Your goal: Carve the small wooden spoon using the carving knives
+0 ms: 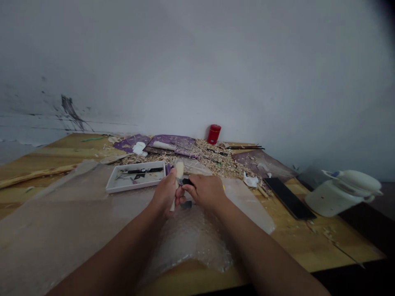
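My left hand (pixel 168 192) is wrapped round a pale wooden piece (pixel 179 168), held upright with a rounded, wider top above the fingers and a narrow end below them. My right hand (pixel 205 190) grips a small tool with a black handle (pixel 187 181); its metal end meets the wood between my two hands. Both hands are above a sheet of bubble wrap (pixel 197 234). Just left of them lies a white tray (pixel 135 187) with dark slim tools in it.
Wood shavings (pixel 216 160) and purple sheets (pixel 174 142) lie behind my hands, near a red can (pixel 214 134). To the right are a black phone (pixel 289 198) and a white lidded container (pixel 336 195). A long stick (pixel 40 174) lies at left.
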`<move>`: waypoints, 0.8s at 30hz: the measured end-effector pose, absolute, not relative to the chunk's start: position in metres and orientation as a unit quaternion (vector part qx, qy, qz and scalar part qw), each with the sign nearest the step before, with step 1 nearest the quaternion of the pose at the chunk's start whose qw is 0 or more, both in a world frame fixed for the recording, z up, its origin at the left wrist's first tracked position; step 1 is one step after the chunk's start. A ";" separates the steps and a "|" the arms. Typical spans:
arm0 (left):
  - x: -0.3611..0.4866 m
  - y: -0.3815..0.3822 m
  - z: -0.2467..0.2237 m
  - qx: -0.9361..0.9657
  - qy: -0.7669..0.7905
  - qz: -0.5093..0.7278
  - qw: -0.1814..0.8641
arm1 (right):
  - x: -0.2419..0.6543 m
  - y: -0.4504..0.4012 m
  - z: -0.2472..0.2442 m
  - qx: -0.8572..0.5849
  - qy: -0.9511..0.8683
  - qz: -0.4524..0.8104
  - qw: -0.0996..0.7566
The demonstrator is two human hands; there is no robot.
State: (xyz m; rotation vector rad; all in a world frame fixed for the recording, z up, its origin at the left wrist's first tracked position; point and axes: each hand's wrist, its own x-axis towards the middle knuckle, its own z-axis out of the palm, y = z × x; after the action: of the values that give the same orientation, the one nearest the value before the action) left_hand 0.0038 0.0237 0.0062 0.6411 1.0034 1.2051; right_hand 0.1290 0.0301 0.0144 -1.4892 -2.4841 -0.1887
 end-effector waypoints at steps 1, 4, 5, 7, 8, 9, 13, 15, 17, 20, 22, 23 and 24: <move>0.004 0.024 0.007 0.281 0.444 0.532 0.664 | 0.129 0.031 0.014 -0.511 -0.848 -0.065 0.121; 0.004 0.023 0.010 0.279 0.446 0.523 0.671 | 0.129 0.033 0.013 -0.515 -0.845 -0.069 0.126; 0.005 0.022 0.011 0.277 0.444 0.520 0.674 | 0.129 0.033 0.013 -0.516 -0.844 -0.071 0.127; 0.005 0.021 0.014 0.268 0.438 0.522 0.681 | 0.129 0.033 0.013 -0.517 -0.843 -0.074 0.129; 0.005 0.021 0.015 0.262 0.434 0.524 0.684 | 0.130 0.033 0.013 -0.517 -0.843 -0.075 0.129; 0.005 0.020 0.015 0.257 0.429 0.528 0.686 | 0.130 0.033 0.014 -0.517 -0.843 -0.075 0.128; 0.006 0.021 0.016 0.244 0.410 0.533 0.699 | 0.131 0.032 0.015 -0.516 -0.844 -0.079 0.127; 0.005 0.022 0.015 0.245 0.397 0.533 0.706 | 0.131 0.032 0.015 -0.516 -0.843 -0.084 0.130; 0.004 0.022 0.014 0.244 0.387 0.532 0.713 | 0.131 0.033 0.015 -0.515 -0.842 -0.088 0.133; 0.004 0.022 0.014 0.237 0.379 0.530 0.721 | 0.131 0.034 0.013 -0.516 -0.841 -0.090 0.135; 0.005 0.022 0.014 0.234 0.377 0.533 0.720 | 0.130 0.034 0.013 -0.520 -0.840 -0.089 0.131; 0.006 0.022 0.015 0.232 0.377 0.537 0.718 | 0.130 0.034 0.012 -0.523 -0.838 -0.088 0.127; 0.006 0.022 0.015 0.230 0.378 0.540 0.716 | 0.129 0.034 0.012 -0.527 -0.836 -0.088 0.124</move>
State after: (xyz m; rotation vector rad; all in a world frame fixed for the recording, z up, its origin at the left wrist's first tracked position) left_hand 0.0060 0.0218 0.0151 0.5089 0.8368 1.1957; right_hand 0.1293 0.0341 0.0123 -1.5379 -2.4379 -0.2576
